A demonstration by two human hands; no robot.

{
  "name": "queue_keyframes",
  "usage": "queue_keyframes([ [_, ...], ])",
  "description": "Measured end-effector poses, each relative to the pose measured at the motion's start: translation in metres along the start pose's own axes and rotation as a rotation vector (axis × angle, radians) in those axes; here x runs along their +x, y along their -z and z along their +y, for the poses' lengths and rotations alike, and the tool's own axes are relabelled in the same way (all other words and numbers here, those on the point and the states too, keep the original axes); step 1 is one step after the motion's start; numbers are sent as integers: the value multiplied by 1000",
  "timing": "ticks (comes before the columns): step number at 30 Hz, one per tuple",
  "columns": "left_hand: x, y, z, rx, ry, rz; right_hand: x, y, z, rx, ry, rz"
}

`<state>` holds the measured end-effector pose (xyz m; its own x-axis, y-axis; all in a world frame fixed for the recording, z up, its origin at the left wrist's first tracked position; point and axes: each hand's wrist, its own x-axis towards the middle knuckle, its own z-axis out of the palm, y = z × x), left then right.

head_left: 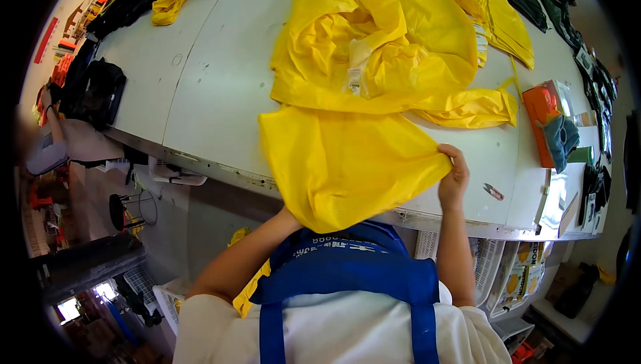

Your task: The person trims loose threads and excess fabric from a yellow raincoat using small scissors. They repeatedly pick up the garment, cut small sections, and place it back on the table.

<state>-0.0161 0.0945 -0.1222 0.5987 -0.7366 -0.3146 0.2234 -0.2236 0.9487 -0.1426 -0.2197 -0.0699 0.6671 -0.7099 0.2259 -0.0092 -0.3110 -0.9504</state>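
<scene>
Yellow fabric panel: held across the near edge of the bench.
Right hand: grip pinched on the panel's right corner.
Left hand: mostly covered by the panel; its grip's state cannot be told.
Yellow raincoat: spread in folds along the panel's far edge.
Thread snips: laid right of the right hand.

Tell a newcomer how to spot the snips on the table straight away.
On the white table, find the right hand, gripping the yellow cloth near the front edge. The snips lie just right of that hand. They are a small, slim tool, unlike the broad yellow cloth and the bulkier orange box beyond.
</scene>
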Motion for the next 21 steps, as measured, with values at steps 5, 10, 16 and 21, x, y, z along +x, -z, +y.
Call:
queue_keyframes([
  [5, -18, 30, -24, 267, 132, 317, -23, 46, 35, 33, -436, 171],
  [10, 16, 52, 34, 1021, -573, 317, -38, 12, 15, 702, -558, 272],
  [16, 56, 136, 42, 1143, -511, -186, 20, 100, 45, -521, -107, -262],
  [21, 50, 128, 48, 1049, -395, -178, -4, 0, -31, -835, 201, -204],
])
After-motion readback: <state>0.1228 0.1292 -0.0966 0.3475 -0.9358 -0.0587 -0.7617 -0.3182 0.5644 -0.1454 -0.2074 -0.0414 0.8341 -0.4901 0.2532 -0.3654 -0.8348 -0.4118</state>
